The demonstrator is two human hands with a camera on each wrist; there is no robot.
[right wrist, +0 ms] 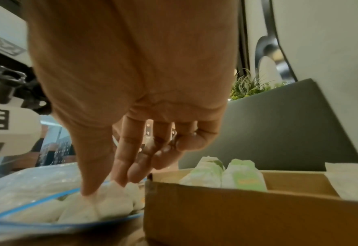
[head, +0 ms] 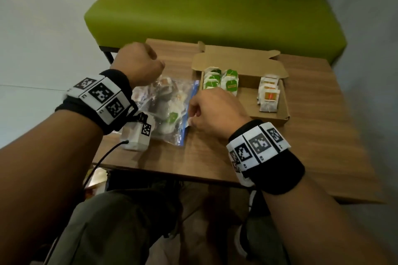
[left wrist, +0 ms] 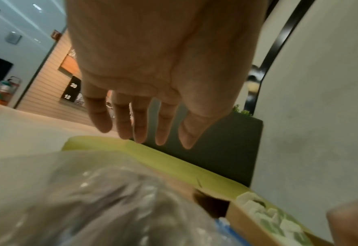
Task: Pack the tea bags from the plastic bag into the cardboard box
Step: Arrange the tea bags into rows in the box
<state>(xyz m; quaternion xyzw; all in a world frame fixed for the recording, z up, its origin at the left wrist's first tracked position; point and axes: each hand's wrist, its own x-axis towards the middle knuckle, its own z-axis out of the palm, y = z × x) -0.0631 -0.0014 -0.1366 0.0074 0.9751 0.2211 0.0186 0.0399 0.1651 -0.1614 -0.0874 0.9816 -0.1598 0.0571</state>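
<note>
The tea bags are in two places; a heap of them lies in the plastic bag on the table, and others already stand in the cardboard box just beside the bag's blue zip edge. In the box the green-label tea bags are set upright in rows at the left end and the red-label tea bags at the right end, I think to keep the kinds apart and to save room; the middle of the box has no bags yet, so much of the packing is still to do.

Your right hand is at the mouth of the bag; its thumb and first fingers come together on a white tea bag there, and it looks like a pinch, probably to lift this one out. The box stands close on that side, so the way to it is short.

Your left hand is above the far part of the bag with the fingers straight and a little apart; it holds nothing. I judge it is there to steady the bag.

Some things are hard to make out; the bag's plastic is blurred in the left wrist view, the labels cannot be read, and your right hand covers part of the bag's mouth in the head view. How many tea bags remain inside I cannot tell.
</note>
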